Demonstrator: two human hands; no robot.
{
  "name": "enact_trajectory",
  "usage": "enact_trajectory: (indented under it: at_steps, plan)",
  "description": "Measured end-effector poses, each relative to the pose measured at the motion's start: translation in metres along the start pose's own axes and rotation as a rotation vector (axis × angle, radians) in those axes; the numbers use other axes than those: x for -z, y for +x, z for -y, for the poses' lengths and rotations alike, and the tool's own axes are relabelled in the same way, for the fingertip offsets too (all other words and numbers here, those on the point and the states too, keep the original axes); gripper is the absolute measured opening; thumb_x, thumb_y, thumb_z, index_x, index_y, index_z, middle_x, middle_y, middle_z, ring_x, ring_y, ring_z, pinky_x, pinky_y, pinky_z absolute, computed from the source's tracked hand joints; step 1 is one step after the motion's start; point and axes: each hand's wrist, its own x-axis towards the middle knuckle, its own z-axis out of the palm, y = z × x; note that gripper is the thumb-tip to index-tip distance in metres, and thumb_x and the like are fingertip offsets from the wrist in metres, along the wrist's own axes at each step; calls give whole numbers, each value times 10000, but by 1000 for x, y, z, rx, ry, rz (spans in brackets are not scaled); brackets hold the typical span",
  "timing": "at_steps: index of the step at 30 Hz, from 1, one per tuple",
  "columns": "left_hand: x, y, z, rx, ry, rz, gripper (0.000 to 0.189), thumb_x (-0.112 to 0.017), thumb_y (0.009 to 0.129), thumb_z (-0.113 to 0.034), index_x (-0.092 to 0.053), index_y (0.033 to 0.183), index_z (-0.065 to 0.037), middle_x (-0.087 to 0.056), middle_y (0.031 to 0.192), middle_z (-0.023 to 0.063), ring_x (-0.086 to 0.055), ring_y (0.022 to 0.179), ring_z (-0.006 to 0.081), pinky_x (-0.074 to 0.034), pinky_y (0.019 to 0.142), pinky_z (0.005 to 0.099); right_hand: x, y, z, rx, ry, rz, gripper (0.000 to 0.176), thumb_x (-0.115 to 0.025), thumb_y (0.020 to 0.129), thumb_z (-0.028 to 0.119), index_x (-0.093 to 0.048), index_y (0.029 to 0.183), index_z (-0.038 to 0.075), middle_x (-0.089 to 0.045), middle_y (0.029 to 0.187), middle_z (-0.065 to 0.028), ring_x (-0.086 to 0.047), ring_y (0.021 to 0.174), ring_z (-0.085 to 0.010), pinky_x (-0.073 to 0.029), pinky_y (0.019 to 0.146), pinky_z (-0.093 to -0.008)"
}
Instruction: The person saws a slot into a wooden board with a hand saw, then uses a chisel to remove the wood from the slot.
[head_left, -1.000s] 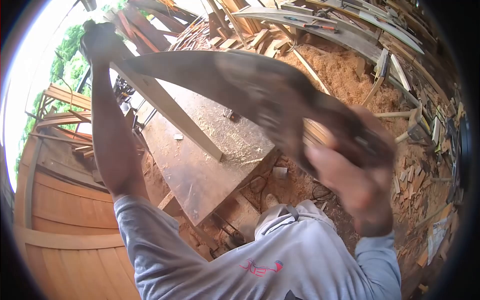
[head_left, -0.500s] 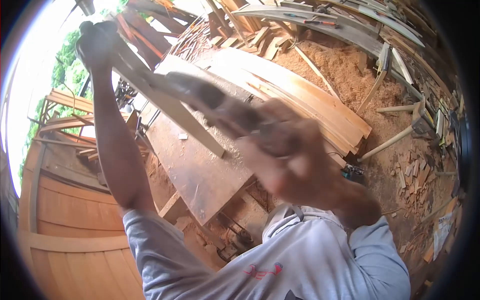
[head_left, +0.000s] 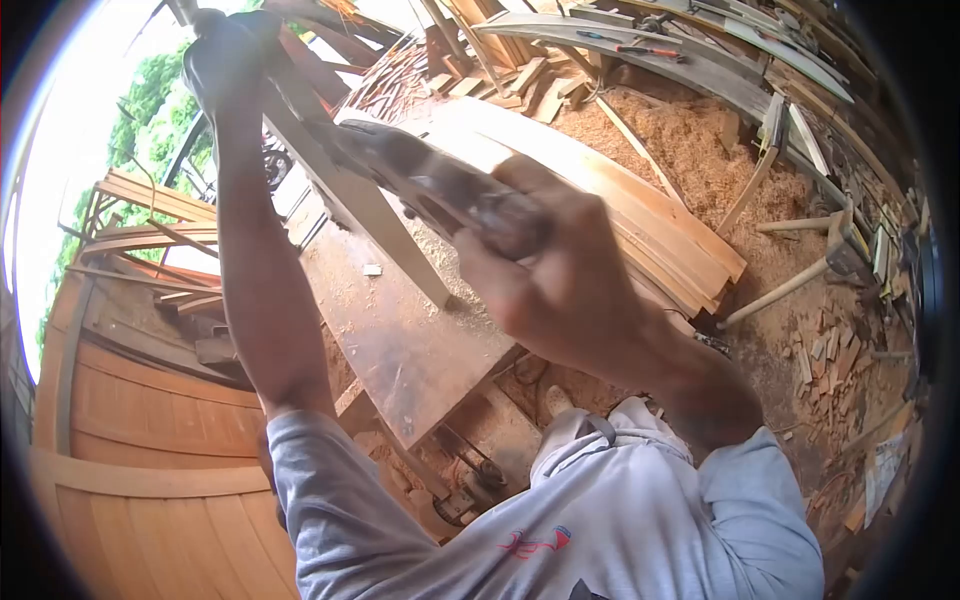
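Raised at the upper left, my left hand (head_left: 232,65) is closed around the far end of a long pale wooden board (head_left: 385,225), which slants down toward the middle of the view. My right hand (head_left: 565,265) grips the near end of a dark, elongated hand tool (head_left: 425,175); its exact kind is not clear. The tool's far end lies over or against the board's side, though contact cannot be made out. Below the board is a dusty, brown-topped worktable (head_left: 400,375) with wood shavings and a small white chip (head_left: 372,270).
Long planks (head_left: 640,235) lie stacked right of the worktable. Sawdust (head_left: 670,140) and scrap offcuts (head_left: 830,350) cover the floor beyond. A wooden sawhorse (head_left: 840,240) stands at the right. A panelled wooden door (head_left: 160,430) leans at lower left, and more timber (head_left: 160,215) is piled above it.
My right hand has moved up and left with the dark tool. My left hand and the board's far end have shifted slightly right and up in view.
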Motion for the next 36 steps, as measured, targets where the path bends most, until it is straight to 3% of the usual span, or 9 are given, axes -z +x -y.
enact_trajectory:
  at_steps: [4,8,16,18,28,30,31,33,36]
  plan:
    - [-6,27,32,-432,294,-12,501,-362,1038,-307,-729,823,-42,-748,823,83,-705,731,190,-537,703,300,6,-15,8,41,-8,-47,286,-631,841,63,-651,1096,-64,-602,795,-54,-523,635,-77,-430,573,-259]
    - [-47,50,32,-22,-289,31,726,-363,1017,-549,-643,579,-40,-590,535,53,-564,517,187,-465,565,345,24,-18,30,-214,177,-4,376,-681,845,42,-617,1210,-23,-567,783,-10,-506,675,-61,-408,607,-218]
    - [-8,29,43,-174,-516,191,617,-441,1034,-422,-634,596,-32,-613,555,66,-560,504,157,-462,517,330,-7,-44,-10,-2,253,354,245,-753,871,129,-553,975,33,-504,676,1,-471,547,-87,-401,495,-300]
    - [0,33,56,-619,-144,147,529,-343,1049,-326,-717,824,-27,-738,792,79,-695,727,157,-531,690,289,-25,-51,-13,40,316,385,302,-775,848,138,-535,993,25,-509,666,-39,-482,512,-158,-415,497,-340]
    - [-45,19,9,-595,243,215,218,-540,916,-200,-667,996,-42,-735,814,92,-693,670,192,-548,642,293,17,-46,41,-70,373,201,239,-735,825,79,-569,972,-8,-584,757,-76,-582,634,-122,-470,568,-302]
    - [-106,55,56,-869,617,-10,516,-479,1021,-342,-634,626,-48,-608,566,79,-575,498,186,-464,509,347,42,-58,59,-236,395,153,225,-733,813,58,-576,962,-2,-579,725,-70,-571,598,-118,-462,540,-297]
    - [-94,25,6,-219,53,332,329,-511,981,-260,-661,762,-65,-597,579,93,-596,510,238,-465,498,372,57,-66,72,-408,443,84,214,-731,801,37,-584,952,4,-573,694,-63,-559,561,-114,-454,512,-292]
    - [-149,59,48,-1081,440,103,299,-513,1006,-392,-666,967,-139,-657,612,119,-608,511,178,-463,486,393,91,-92,94,-570,626,-130,271,-730,750,-17,-580,974,7,-588,682,-63,-551,509,-118,-446,473,-276]
    - [-150,14,-23,-790,190,288,183,-509,943,-206,-615,979,-62,-716,771,96,-696,670,245,-561,652,354,149,-141,112,-448,765,-97,335,-719,727,-21,-570,1027,-17,-621,758,-94,-574,544,-126,-471,513,-262]
